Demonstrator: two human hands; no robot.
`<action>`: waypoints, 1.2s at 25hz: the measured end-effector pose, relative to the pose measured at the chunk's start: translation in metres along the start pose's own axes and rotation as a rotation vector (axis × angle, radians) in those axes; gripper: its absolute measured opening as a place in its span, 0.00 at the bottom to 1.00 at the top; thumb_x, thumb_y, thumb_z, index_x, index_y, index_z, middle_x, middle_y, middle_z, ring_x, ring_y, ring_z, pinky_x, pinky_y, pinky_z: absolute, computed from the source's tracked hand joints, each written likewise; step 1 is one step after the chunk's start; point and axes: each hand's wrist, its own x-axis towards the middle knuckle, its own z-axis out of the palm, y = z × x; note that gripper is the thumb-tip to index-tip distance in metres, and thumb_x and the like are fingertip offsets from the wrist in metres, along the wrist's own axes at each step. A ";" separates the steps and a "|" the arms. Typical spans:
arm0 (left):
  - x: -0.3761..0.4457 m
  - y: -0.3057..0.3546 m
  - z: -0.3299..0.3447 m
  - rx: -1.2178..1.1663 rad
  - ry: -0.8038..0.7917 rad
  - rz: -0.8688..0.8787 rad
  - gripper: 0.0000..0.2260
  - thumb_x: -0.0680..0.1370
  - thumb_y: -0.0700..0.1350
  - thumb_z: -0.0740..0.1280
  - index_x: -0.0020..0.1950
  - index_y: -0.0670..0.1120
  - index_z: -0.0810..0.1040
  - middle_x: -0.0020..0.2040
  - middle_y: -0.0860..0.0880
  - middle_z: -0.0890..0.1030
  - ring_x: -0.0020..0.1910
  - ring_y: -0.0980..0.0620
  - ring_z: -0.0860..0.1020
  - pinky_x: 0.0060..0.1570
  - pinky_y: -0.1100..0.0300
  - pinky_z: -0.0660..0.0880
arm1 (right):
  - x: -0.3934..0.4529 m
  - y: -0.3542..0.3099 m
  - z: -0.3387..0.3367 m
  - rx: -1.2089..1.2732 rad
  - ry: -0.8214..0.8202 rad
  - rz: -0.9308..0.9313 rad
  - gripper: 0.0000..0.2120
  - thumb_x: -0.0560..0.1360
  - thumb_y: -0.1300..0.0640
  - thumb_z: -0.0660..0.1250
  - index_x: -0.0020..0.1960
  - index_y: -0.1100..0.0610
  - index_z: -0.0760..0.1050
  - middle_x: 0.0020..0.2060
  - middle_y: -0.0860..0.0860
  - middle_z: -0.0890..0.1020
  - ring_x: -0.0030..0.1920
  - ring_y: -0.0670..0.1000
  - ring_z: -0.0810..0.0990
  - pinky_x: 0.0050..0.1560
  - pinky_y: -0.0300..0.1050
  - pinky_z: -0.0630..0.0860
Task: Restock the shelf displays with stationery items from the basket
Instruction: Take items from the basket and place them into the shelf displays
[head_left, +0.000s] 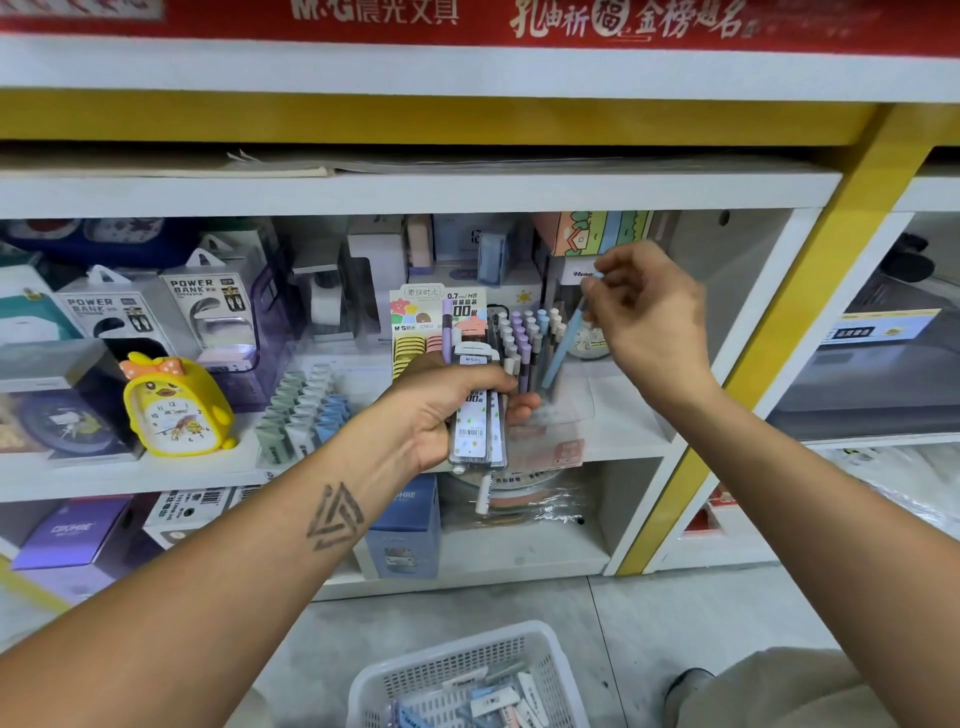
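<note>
Left hand (441, 410): my fingers curl around a small bundle of lead packs (477, 415), held upright in front of the middle shelf (623, 436); a white pencil (485, 493) sticks out below them.
Right hand (649, 322): my thumb and fingertips pinch the top of a light blue pencil (563, 338), tilted, its lower end just beside the pencil display (524, 338); it is blurred, so I cannot tell whether it touches.
Pencil display: rows of pastel capped pencils standing upright on the shelf, behind my left hand.
Basket (467, 670): white, on the floor below, holding erasers (498, 696) and other small items.
Duck clock (174, 405): yellow, on the same shelf to the left.
</note>
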 end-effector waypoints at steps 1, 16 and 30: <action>0.000 0.000 0.000 -0.004 0.000 -0.005 0.08 0.71 0.24 0.67 0.47 0.34 0.79 0.40 0.33 0.83 0.41 0.34 0.84 0.34 0.50 0.82 | -0.002 0.002 0.001 -0.081 -0.027 -0.048 0.05 0.78 0.58 0.70 0.53 0.55 0.76 0.40 0.53 0.82 0.42 0.55 0.83 0.45 0.57 0.82; 0.000 0.002 -0.003 0.002 0.038 -0.018 0.08 0.70 0.26 0.71 0.48 0.32 0.80 0.43 0.31 0.83 0.46 0.34 0.84 0.40 0.46 0.83 | -0.012 0.017 0.015 -0.374 -0.305 -0.181 0.03 0.78 0.61 0.68 0.47 0.60 0.79 0.39 0.56 0.82 0.41 0.58 0.80 0.42 0.56 0.77; -0.005 0.007 -0.002 -0.044 0.021 0.027 0.11 0.73 0.28 0.68 0.54 0.32 0.80 0.49 0.31 0.83 0.48 0.36 0.84 0.46 0.44 0.82 | -0.015 -0.024 0.019 0.401 -0.503 0.508 0.05 0.77 0.62 0.71 0.44 0.63 0.82 0.32 0.56 0.82 0.30 0.52 0.77 0.29 0.42 0.69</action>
